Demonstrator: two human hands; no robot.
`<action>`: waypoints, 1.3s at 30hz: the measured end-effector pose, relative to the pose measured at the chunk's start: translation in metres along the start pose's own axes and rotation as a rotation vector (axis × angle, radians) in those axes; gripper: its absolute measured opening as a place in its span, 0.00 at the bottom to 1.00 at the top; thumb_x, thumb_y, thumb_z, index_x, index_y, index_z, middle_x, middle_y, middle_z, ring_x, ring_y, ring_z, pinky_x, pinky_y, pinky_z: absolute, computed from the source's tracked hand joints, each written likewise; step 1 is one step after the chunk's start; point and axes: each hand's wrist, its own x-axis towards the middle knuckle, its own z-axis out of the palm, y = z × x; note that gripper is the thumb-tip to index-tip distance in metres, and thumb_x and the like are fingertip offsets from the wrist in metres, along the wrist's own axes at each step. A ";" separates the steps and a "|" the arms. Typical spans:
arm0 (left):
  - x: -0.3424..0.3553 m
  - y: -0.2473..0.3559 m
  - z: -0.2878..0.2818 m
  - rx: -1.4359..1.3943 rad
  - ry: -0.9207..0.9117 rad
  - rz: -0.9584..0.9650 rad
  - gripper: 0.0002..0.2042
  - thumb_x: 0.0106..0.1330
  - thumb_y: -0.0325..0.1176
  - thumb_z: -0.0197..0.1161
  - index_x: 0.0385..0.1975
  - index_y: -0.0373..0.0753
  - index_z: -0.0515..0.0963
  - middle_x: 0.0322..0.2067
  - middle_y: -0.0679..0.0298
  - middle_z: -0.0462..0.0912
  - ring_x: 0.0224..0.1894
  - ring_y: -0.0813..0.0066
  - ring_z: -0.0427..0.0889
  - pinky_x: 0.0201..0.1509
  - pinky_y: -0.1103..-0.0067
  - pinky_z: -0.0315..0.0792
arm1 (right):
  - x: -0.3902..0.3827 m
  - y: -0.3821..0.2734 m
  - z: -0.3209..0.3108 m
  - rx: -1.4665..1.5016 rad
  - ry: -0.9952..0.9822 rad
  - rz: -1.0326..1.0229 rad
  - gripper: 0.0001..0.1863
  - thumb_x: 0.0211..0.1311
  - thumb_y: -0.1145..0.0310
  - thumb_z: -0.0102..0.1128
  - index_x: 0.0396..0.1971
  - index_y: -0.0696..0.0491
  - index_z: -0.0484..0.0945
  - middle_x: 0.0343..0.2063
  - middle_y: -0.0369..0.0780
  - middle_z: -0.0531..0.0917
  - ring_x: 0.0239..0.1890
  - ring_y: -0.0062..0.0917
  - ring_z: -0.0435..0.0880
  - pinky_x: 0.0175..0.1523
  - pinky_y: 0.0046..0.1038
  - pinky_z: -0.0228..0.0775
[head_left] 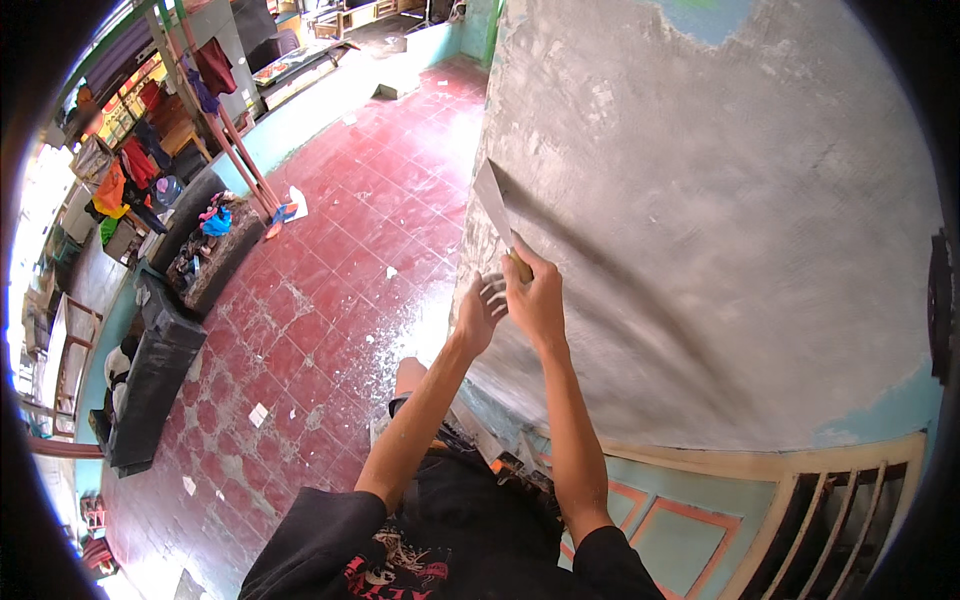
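Observation:
My right hand [537,303] grips the handle of a putty knife [492,203]. Its broad metal blade points up and away, lying at or close to the left edge of the grey plastered wall [690,210]. From the blade and hand a long shadow falls across the plaster. Just left of it is my left hand [481,314], palm toward the wall edge, fingers slightly bent and apart, holding nothing. Whether its fingertips touch the wall I cannot tell.
Below on the left spreads a red tiled floor [320,320] with white flecks and scraps. A dark sofa [160,365] and a dustpan [294,207] stand beyond. Near my body are a plank [472,430] and a barred window [840,525].

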 end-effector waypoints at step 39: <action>-0.056 -0.032 -0.039 0.421 -0.185 0.054 0.20 0.76 0.45 0.47 0.48 0.32 0.73 0.38 0.58 0.81 0.38 0.71 0.81 0.48 0.75 0.75 | -0.001 -0.070 -0.042 0.131 0.080 0.063 0.22 0.69 0.70 0.49 0.62 0.57 0.69 0.18 0.30 0.69 0.19 0.12 0.60 0.24 0.20 0.55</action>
